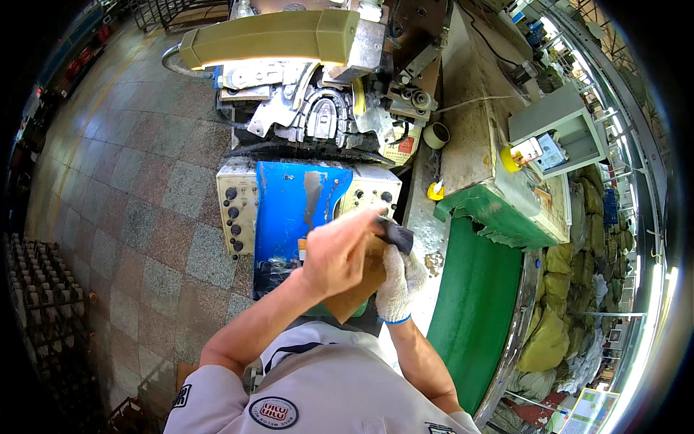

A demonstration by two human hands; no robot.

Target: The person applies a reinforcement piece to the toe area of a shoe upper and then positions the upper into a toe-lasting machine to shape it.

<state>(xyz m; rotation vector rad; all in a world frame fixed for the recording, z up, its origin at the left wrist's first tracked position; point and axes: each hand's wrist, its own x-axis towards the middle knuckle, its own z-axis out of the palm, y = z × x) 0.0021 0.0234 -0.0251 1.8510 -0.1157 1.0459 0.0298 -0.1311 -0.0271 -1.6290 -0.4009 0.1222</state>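
A dark piece (397,236) sits before the person's torso, above the blue-fronted machine's edge, with a brown flap (354,293) beneath; whether they join is unclear. The right hand (402,286), in a white knit glove, is closed on the dark piece. The bare left hand (338,253) is partly curled over the flap, its grip hidden. Beyond lie a blue panel (285,206), green conveyor belt (473,311), U-shaped metal clamp (324,119), tiled floor (148,195) and stacked sacks (546,340).
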